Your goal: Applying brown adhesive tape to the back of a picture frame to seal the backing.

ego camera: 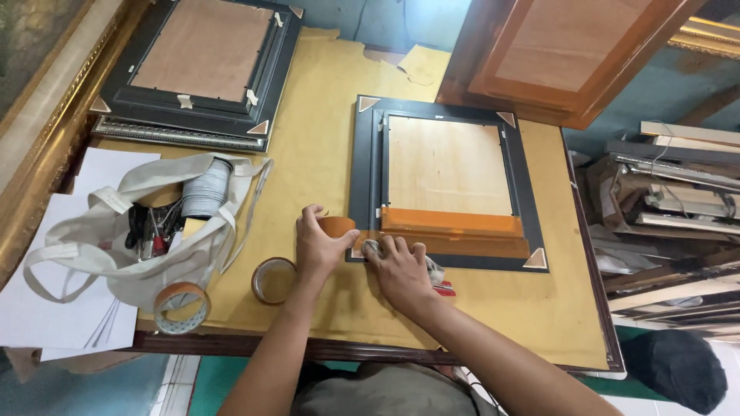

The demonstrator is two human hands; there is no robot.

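A black picture frame lies face down on the table, its pale wooden backing board showing. Two strips of brown tape run along the board's lower edge. My left hand holds a roll of brown tape at the frame's lower left corner. My right hand presses a crumpled cloth onto the tape at that same corner. A red-handled tool peeks out from under my right hand.
Two more tape rolls lie near the front edge. A white tote bag holds a spool of string and tools. A second black frame sits at back left, a brown wooden frame at back right, stacked mouldings at right.
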